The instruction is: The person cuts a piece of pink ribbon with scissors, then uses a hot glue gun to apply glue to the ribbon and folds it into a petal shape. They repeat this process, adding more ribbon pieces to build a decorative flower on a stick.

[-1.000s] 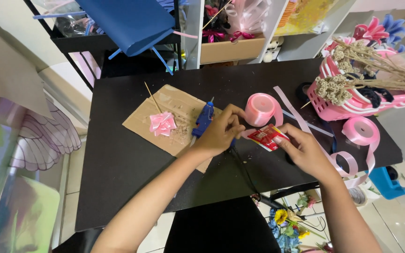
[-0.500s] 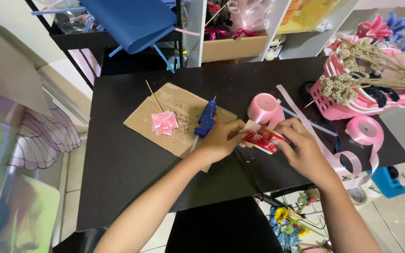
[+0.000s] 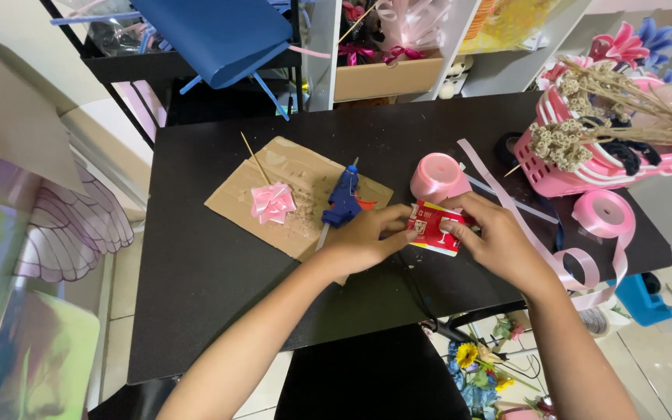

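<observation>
Both hands meet over the middle of the black table [image 3: 196, 257], near its front edge. Left hand [image 3: 363, 237]: fingers curled in, thumb and fingertips pinched on the left end of a small red-and-white packet [image 3: 432, 228]. Right hand [image 3: 499, 241]: fingers bent and close together, pinching the packet's right end from above; thumb side hidden, so how deep the grip goes cannot be told. Packet held between the two hands, just above the tabletop, slightly tilted.

Just left of the left hand: blue glue gun [image 3: 344, 201], lying on a sheet of brown cardboard [image 3: 289, 167]. Farther left on the cardboard: pink ribbon bow [image 3: 272, 202], with a thin wooden stick [image 3: 255, 157] just beyond it.

Just beyond the packet: pink ribbon roll [image 3: 437, 176]. A loose pink ribbon strip [image 3: 507, 194] runs rightward past the right hand toward a second ribbon spool [image 3: 605, 213]. Far right: pink basket [image 3: 561, 175] holding dried flowers [image 3: 565, 136].
</observation>
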